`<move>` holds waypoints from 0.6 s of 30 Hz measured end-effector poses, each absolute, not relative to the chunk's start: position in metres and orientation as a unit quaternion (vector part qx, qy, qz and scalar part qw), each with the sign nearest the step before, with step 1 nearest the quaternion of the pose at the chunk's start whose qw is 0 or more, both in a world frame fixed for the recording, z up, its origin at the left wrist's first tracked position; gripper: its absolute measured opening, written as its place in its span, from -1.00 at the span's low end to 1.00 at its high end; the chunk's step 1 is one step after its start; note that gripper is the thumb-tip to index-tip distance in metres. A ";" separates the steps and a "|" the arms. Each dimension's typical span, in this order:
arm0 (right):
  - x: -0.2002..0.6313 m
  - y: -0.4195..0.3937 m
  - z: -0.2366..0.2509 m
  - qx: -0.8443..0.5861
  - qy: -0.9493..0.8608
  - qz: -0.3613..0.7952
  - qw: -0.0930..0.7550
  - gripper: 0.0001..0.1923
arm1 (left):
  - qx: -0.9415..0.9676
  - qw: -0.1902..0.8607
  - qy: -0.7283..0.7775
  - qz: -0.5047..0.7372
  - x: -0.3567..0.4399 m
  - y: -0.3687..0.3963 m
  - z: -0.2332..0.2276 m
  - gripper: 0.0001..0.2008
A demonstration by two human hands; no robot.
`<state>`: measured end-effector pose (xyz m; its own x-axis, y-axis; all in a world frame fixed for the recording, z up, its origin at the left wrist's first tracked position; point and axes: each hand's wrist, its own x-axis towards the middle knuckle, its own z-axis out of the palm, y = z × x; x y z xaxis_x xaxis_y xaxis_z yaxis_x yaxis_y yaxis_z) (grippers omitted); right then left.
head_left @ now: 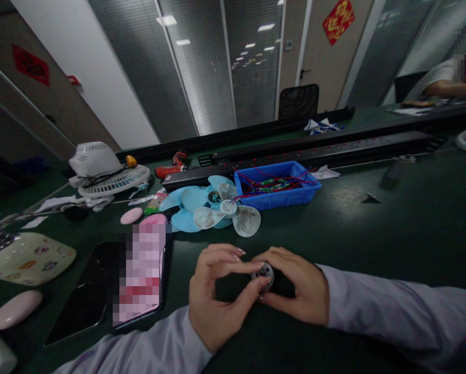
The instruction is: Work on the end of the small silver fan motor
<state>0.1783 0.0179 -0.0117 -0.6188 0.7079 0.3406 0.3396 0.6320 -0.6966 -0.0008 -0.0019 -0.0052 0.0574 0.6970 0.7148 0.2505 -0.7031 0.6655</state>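
Note:
Both hands meet over the dark green table near its front edge. My right hand (295,288) is wrapped around a small round grey metal motor (263,272), with only its holed end face showing. My left hand (217,296) pinches that end face between thumb and forefinger. Just beyond my hands lie two fan blade wheels, a light blue one (190,200) and a dusty whitish one (233,215) partly on top of it.
A blue tray (276,198) holds red wires and small parts. White fan grilles (104,171) and a red power tool (173,165) sit at the back left. Two phones (112,285) and pink oval pieces (15,309) lie at the left. Another person (451,78) sits far right.

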 end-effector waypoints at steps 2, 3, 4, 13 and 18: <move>0.178 0.018 -0.012 -0.309 -0.850 0.297 0.307 -0.64 | 0.702 0.190 0.335 0.600 -0.001 -0.001 -0.004 -0.50; 0.178 0.018 -0.012 -0.309 -0.850 0.297 0.306 -0.65 | 0.702 0.191 0.335 0.600 -0.001 -0.001 -0.004 -0.50; 0.178 0.018 -0.012 -0.310 -0.850 0.297 0.306 -0.65 | 0.703 0.190 0.334 0.598 -0.001 -0.001 -0.004 -0.50; 0.178 0.019 -0.011 -0.304 -0.850 0.298 0.309 -0.66 | 0.710 0.177 0.335 0.594 -0.002 -0.001 -0.003 -0.49; 0.178 0.018 -0.013 -0.307 -0.848 0.301 0.309 -0.65 | 0.709 0.174 0.336 0.594 -0.002 -0.001 -0.002 -0.49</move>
